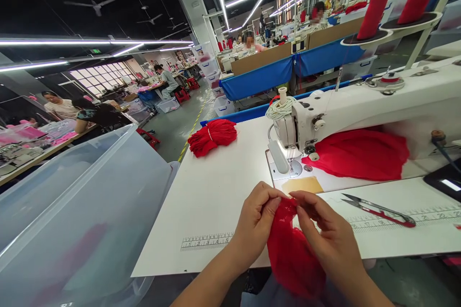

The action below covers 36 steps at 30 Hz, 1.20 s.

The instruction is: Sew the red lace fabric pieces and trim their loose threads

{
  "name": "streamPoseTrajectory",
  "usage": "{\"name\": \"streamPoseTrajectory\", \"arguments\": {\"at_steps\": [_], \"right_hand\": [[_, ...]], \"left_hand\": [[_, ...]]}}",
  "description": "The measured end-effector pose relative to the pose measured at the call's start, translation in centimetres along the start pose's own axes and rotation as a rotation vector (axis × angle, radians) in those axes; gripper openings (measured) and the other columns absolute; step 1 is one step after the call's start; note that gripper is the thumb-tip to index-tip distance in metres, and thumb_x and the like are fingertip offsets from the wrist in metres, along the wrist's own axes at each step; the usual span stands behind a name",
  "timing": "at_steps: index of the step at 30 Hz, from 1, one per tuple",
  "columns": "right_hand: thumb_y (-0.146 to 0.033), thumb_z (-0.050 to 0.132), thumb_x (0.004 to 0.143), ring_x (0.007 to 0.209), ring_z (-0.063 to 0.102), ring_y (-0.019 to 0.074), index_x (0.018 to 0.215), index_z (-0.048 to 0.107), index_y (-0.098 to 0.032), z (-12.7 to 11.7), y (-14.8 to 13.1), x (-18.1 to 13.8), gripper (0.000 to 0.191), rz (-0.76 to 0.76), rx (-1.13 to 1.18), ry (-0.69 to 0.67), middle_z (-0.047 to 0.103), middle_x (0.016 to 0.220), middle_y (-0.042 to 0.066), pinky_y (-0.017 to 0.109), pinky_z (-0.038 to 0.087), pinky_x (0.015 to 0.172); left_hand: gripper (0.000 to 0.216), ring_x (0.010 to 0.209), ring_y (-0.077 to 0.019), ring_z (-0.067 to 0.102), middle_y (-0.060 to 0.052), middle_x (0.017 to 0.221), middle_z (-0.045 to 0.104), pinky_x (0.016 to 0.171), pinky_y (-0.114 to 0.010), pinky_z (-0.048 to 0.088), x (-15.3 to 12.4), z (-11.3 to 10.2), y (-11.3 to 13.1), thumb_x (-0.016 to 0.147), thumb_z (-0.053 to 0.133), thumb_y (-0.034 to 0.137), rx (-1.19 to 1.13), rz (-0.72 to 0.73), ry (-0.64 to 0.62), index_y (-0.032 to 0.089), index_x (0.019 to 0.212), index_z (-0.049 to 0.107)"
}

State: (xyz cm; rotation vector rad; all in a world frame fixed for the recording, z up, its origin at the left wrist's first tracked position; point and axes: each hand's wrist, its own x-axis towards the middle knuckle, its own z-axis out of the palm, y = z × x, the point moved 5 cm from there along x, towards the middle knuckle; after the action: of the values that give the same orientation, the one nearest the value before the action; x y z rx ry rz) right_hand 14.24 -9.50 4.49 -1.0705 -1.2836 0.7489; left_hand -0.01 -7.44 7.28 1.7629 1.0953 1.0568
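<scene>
Between my two hands hangs a piece of red fabric (293, 259), its lower part draping over the table's front edge. My left hand (256, 223) pinches the top left of it between thumb and fingers. At the top right edge, my right hand (326, 230) grips the same cloth with thumb and forefinger. Just beyond the hands stands a white sewing machine (334, 110), its needle area lit. More red cloth (363, 153) lies beneath the machine's arm. Right of my right hand, thread snips (382, 208) with a red handle lie on the table.
A tied bundle of red fabric (213, 136) sits at the back left of the white table (201, 192). A large translucent plastic bin (108, 201) stands against the left side. Red thread cones (374, 12) rise behind the machine. Other people work at tables farther off.
</scene>
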Motion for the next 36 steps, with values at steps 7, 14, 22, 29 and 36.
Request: {"name": "streamPoseTrajectory", "arguments": {"at_steps": [7, 14, 22, 29, 36], "right_hand": [[-0.029, 0.062, 0.086, 0.049, 0.053, 0.0103, 0.093, 0.067, -0.022, 0.1, -1.9, -0.5, 0.012, -0.175, -0.179, 0.104, 0.065, 0.068, -0.002, 0.021, 0.047, 0.047], [-0.022, 0.058, 0.089, 0.056, 0.053, 0.0103, 0.100, 0.068, -0.024, 0.2, -1.7, 0.2, 0.015, -0.220, -0.189, 0.043, 0.064, 0.082, 0.000, 0.022, 0.047, 0.049], [-0.024, 0.063, 0.087, 0.063, 0.055, 0.0089, 0.103, 0.066, -0.028, -0.3, -1.6, 1.0, 0.017, -0.210, -0.130, -0.165, 0.067, 0.094, -0.002, 0.019, 0.048, 0.056], [-0.025, 0.058, 0.089, 0.058, 0.052, 0.0102, 0.085, 0.066, -0.025, -0.4, -0.9, 1.8, 0.009, -0.072, -0.085, -0.305, 0.061, 0.070, -0.004, 0.021, 0.045, 0.056], [-0.038, 0.058, 0.087, 0.060, 0.051, 0.0134, 0.076, 0.061, -0.023, -0.8, 0.9, 1.8, 0.019, 0.150, -0.060, -0.368, 0.057, 0.068, -0.002, 0.025, 0.042, 0.056]], "left_hand": [[0.022, 0.081, -0.0153, 0.056, -0.003, 0.085, 0.056, 0.074, -0.028, 0.045, 0.0, 0.2, 0.2, 0.097, 0.045, 0.022, 0.032, 0.037, 0.001, 0.019, 0.092, 0.066], [0.021, 0.079, -0.0139, 0.055, -0.003, 0.083, 0.057, 0.070, -0.026, 0.044, -0.1, 0.3, 0.5, 0.097, 0.044, 0.018, 0.102, 0.168, 0.018, 0.019, 0.091, 0.065], [0.016, 0.076, -0.0125, 0.053, -0.001, 0.085, 0.056, 0.067, -0.024, 0.043, -0.2, 0.2, 0.2, 0.098, 0.043, 0.018, 0.134, 0.225, -0.007, 0.019, 0.092, 0.058], [0.017, 0.077, -0.0128, 0.052, -0.001, 0.085, 0.056, 0.067, -0.024, 0.041, -0.1, 0.2, 0.0, 0.098, 0.041, 0.018, 0.161, 0.206, -0.039, 0.020, 0.090, 0.056], [0.008, 0.072, -0.0127, 0.049, 0.000, 0.082, 0.057, 0.065, -0.025, 0.037, 0.7, -0.2, -1.0, 0.090, 0.056, 0.025, 0.121, -0.032, -0.101, 0.019, 0.087, 0.060]]}}
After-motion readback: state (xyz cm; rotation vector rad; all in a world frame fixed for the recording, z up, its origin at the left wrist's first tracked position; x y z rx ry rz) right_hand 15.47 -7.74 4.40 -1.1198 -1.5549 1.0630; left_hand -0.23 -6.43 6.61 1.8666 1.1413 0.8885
